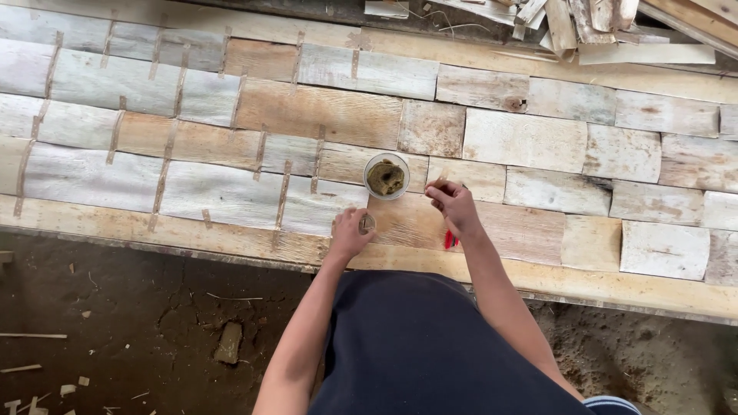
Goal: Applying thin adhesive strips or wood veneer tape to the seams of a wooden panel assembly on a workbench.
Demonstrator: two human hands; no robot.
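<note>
A large panel of patchwork wood pieces (323, 115) lies on the ground before me. A small clear round container (387, 176) with brownish-yellow paste in it stands on the boards. My left hand (350, 230) rests on the panel just below and left of the container, fingers closed on a small flat scraper-like piece (367, 223). My right hand (453, 206) hovers to the right of the container, fingertips pinched on something small and pale. A red-handled tool (449, 240) shows under my right wrist, mostly hidden.
Loose wood offcuts and slats (584, 23) are piled at the top right beyond the panel. Bare dirt floor (138, 307) with a stone (228, 343) and wood chips lies below the panel's front edge. My dark-clothed lap fills the bottom middle.
</note>
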